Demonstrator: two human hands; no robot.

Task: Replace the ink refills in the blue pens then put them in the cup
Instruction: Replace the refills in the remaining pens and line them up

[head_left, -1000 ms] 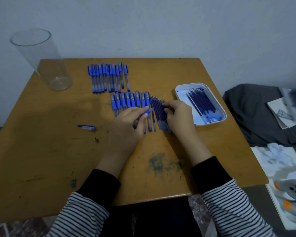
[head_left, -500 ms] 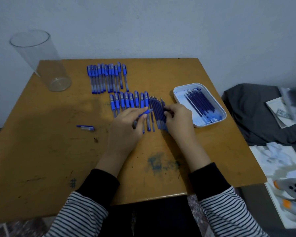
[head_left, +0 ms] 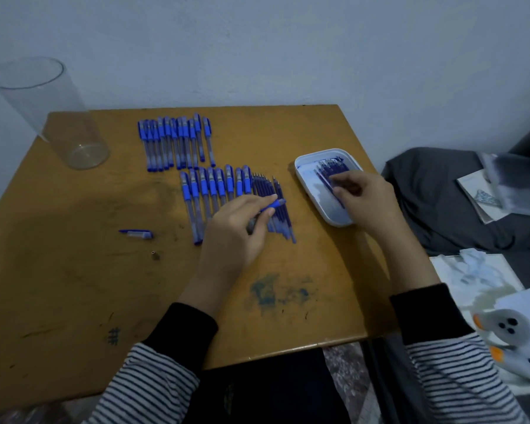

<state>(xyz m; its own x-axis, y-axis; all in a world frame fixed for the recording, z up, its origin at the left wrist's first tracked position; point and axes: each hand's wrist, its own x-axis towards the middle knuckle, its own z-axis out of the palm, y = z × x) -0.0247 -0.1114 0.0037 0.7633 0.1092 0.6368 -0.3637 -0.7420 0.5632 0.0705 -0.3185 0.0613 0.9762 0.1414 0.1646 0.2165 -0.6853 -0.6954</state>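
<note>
"At mid-table, what does the left hand [head_left: 236,231] hold?"

"One blue pen [head_left: 273,205], fingers curled round it, blue end toward the tray [head_left: 303,171]. The right hand [head_left: 364,194] reaches over that tray, fingertips on the refills [head_left: 329,171]; whether they pinch one is too blurred to tell."

"Room to move?"

"Stained tabletop [head_left: 74,286] runs from the hands to the near edge; tray close to the right edge; clear cup [head_left: 52,117] upright at the far left corner, well apart."
</note>
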